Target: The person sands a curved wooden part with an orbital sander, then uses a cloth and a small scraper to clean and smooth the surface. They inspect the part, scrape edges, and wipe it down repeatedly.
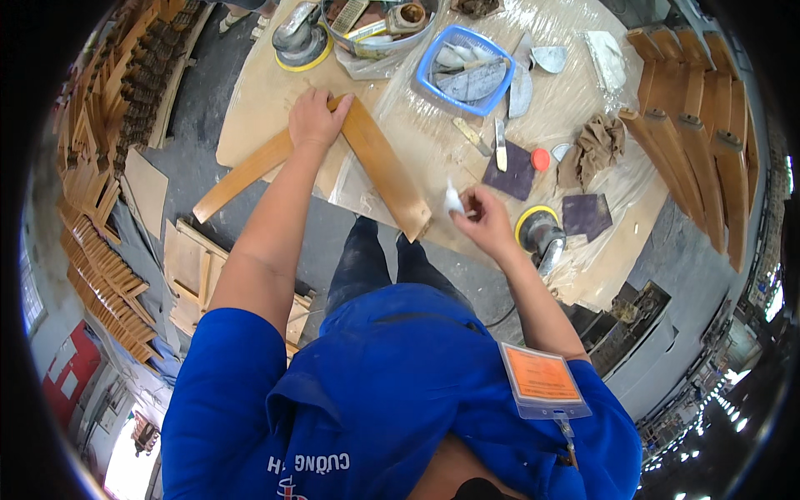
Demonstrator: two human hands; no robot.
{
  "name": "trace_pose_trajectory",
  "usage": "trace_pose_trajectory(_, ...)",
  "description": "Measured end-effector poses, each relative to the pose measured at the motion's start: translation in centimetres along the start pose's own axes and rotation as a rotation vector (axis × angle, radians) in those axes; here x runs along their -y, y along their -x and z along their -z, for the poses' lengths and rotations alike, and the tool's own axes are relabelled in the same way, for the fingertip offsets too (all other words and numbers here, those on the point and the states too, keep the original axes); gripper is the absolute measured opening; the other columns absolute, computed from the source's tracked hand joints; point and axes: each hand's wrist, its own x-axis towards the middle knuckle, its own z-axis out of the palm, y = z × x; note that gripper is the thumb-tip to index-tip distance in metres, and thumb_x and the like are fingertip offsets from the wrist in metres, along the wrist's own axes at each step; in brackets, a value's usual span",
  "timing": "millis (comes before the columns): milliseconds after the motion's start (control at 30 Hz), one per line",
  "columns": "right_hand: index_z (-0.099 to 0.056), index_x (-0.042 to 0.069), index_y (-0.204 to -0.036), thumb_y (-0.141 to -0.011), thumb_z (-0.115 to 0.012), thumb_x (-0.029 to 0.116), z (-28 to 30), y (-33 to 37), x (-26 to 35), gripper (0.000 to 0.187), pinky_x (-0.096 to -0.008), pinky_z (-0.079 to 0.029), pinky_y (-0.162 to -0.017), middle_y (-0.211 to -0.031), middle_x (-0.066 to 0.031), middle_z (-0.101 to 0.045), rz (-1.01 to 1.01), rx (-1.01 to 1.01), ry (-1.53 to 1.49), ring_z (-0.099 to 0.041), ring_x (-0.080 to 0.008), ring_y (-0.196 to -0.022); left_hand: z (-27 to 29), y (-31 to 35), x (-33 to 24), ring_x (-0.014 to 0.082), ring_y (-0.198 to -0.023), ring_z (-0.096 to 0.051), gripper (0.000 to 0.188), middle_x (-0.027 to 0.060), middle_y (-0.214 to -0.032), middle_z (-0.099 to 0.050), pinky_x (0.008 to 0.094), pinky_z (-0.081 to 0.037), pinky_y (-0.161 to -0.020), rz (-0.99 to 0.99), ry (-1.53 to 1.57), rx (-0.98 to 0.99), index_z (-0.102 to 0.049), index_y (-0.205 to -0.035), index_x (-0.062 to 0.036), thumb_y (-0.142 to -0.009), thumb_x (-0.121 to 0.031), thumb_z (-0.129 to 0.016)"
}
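Note:
My left hand [313,119] is closed round the bent joint of a V-shaped varnished wooden piece [379,162] at the table's near edge. One leg of the piece runs to the left, the other toward me on the right. Close to the tip of that right leg, my right hand [486,218] pinches a small white bottle [452,200] with a thin nozzle pointing up. Just right of this hand sits a sander [540,232] with a yellow-rimmed pad. A dark sandpaper sheet [512,171] lies beyond it, with a putty knife [500,143] partly over it.
On the plastic-covered table [400,108] stand a blue basket [479,109] of scrapers, a tub [379,48] of tools and another sander [302,46]. A red cap [541,159], a brown cloth [593,148] and more sandpaper [587,215] lie right. Curved wooden parts [692,158] stand beyond.

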Motion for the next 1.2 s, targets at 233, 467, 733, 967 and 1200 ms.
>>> trace_pose_trajectory(233, -0.055, -0.001, -0.083, -0.074, -0.069, 0.011, -1.7, 6.3, -2.9, 0.021, -0.0332, -0.047, -0.058, -0.071, -0.0133, -0.057, -0.131, 0.033, 0.198, -0.058, -0.0232, -0.062, 0.0, 0.1, -0.2, 0.0326, -0.089, -0.059, 0.053, 0.0135, -0.089, -0.062, 0.043, -0.047, -0.077, 0.022, -0.014, 0.007, -0.062, -0.087, -0.0066, -0.085, -0.059, -0.055)
trace_pose_trajectory(467, -0.053, -0.002, -0.081, -0.074, -0.068, 0.013, -2.2, 5.7, -3.4, 0.022, -0.0385, -0.046, -0.059, -0.073, -0.0172, -0.056, -0.086, -0.022, 0.289, -0.057, -0.0306, -0.063, 0.0, -0.1, -0.2, 0.0307, -0.092, -0.059, 0.051, 0.0118, -0.093, -0.063, 0.0417, -0.047, -0.08, 0.055, -0.025, 0.033, -0.065, -0.088, -0.0087, -0.083, -0.059, -0.057)
trace_pose_trajectory(733, -0.055, -0.001, -0.082, -0.071, -0.069, 0.012, -2.8, 5.7, -3.0, 0.022, -0.0405, -0.048, -0.064, -0.078, -0.0177, -0.058, -0.094, -0.032, 0.337, -0.059, -0.0333, -0.07, 0.1, -0.1, -0.3, 0.0302, -0.093, -0.059, 0.052, 0.0117, -0.095, -0.063, 0.0412, -0.048, -0.08, 0.051, -0.036, 0.035, -0.065, -0.089, -0.0088, -0.083, -0.06, -0.056)
trace_pose_trajectory(967, -0.055, -0.001, -0.082, -0.071, -0.069, 0.013, -2.9, 5.6, -2.9, 0.022, -0.0414, -0.047, -0.065, -0.077, -0.018, -0.058, -0.119, -0.029, 0.364, -0.059, -0.0341, -0.071, 0.1, -0.1, -0.1, 0.0318, -0.092, -0.06, 0.055, 0.0135, -0.094, -0.064, 0.0425, -0.048, -0.079, 0.032, -0.02, 0.026, -0.065, -0.09, -0.0077, -0.084, -0.061, -0.054)
trace_pose_trajectory(1200, -0.054, -0.001, -0.081, -0.072, -0.069, 0.013, -3.0, 5.7, -2.6, 0.022, -0.0416, -0.047, -0.063, -0.076, -0.0179, -0.058, -0.11, -0.036, 0.364, -0.059, -0.0339, -0.069, -0.1, -0.2, 0.1, 0.0322, -0.09, -0.06, 0.056, 0.0137, -0.091, -0.064, 0.043, -0.048, -0.078, 0.02, -0.015, 0.025, -0.064, -0.088, -0.0069, -0.084, -0.062, -0.053)
